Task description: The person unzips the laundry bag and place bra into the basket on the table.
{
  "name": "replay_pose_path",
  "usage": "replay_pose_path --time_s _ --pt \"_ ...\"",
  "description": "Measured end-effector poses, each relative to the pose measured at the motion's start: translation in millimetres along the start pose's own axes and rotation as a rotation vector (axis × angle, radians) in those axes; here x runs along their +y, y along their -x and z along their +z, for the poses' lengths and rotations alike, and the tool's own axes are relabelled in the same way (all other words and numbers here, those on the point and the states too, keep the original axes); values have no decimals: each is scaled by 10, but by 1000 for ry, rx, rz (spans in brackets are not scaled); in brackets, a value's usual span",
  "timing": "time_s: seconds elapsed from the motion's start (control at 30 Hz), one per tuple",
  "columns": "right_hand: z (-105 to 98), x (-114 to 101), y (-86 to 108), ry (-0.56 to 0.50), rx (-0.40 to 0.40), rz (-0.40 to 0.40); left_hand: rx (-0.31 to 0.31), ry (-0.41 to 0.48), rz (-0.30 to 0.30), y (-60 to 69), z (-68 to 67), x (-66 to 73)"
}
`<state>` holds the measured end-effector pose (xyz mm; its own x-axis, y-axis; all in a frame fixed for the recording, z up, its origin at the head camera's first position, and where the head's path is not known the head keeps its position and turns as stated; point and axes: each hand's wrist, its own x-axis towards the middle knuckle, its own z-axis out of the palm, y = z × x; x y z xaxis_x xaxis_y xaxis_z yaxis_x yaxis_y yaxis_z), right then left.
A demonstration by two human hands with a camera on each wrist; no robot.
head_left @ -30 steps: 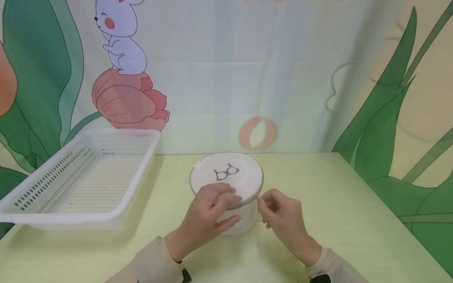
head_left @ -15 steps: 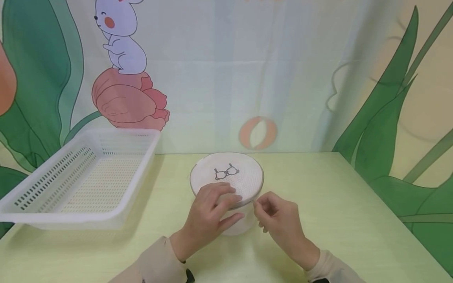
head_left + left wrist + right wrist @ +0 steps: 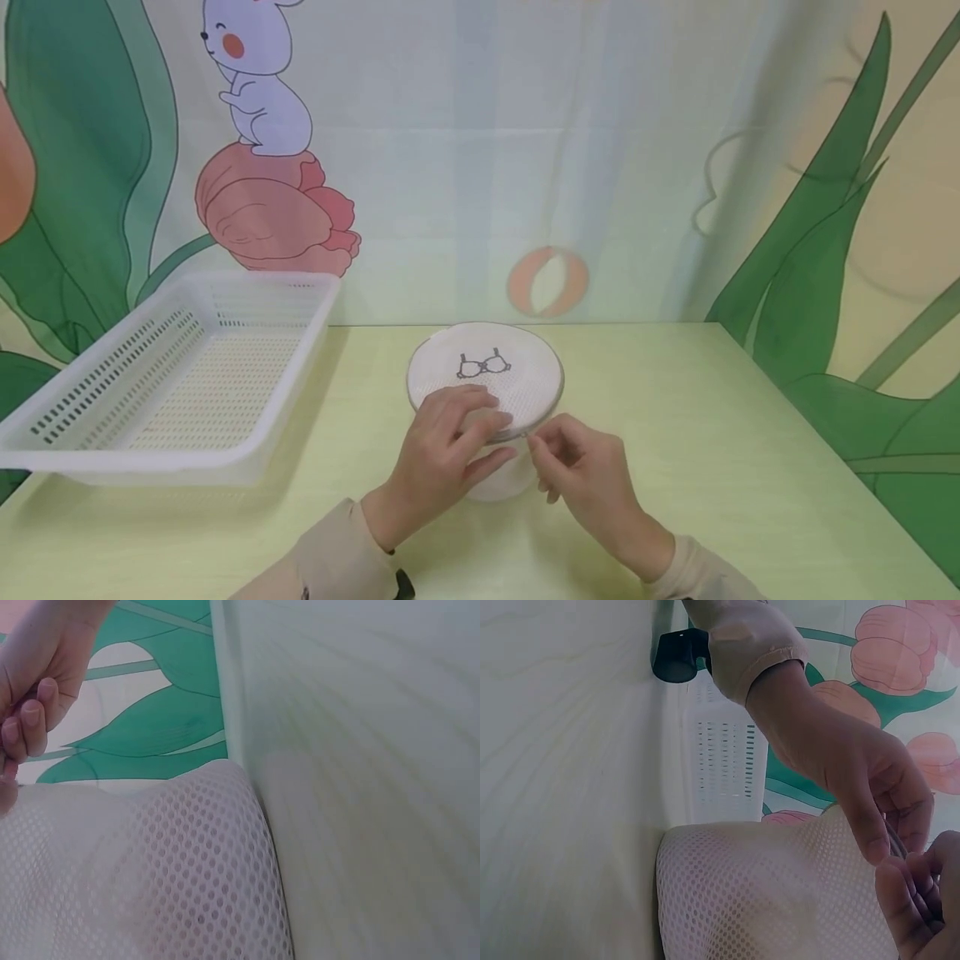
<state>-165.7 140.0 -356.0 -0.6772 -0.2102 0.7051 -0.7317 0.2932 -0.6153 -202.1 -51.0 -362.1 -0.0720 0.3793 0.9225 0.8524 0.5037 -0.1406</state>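
Observation:
A round white mesh laundry bag point(image 3: 528, 371), with a dark glasses-shaped print on its top, stands upright on the table. My left hand point(image 3: 438, 458) holds its front rim, fingers over the top and thumb lower against the side. In the right wrist view the dark rim shows between that hand's thumb and fingers. Close by, at the front right of the rim, my right hand point(image 3: 588, 479) pinches something small that looks like a zipper pull; its fingertips mostly cover it. The left wrist view shows the bag's holed side point(image 3: 202, 862) and the right hand point(image 3: 37, 712) curled at its top edge.
To the left stands a white plastic basket point(image 3: 258, 454) with slotted walls. A printed curtain point(image 3: 637, 167) with a rabbit and leaves hangs behind the pale yellow-green table point(image 3: 712, 433).
My right hand has slid leftward and nearer along the bag's front rim, closer to the left hand. The bag has shifted slightly to the right. The left hand stays nearly in place.

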Motion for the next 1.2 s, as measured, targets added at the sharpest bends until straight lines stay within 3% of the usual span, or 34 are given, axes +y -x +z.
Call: replay_pose_path --time_s 0.27,0.7,1.2 --pt "14 -14 3 -70 -48 -5 -13 -34 37 31 -2 -25" --pt "12 -41 8 -190 -149 69 3 -16 80 63 9 -96" --pt "32 -26 23 -102 -159 -24 -9 -39 129 81 -3 -154"
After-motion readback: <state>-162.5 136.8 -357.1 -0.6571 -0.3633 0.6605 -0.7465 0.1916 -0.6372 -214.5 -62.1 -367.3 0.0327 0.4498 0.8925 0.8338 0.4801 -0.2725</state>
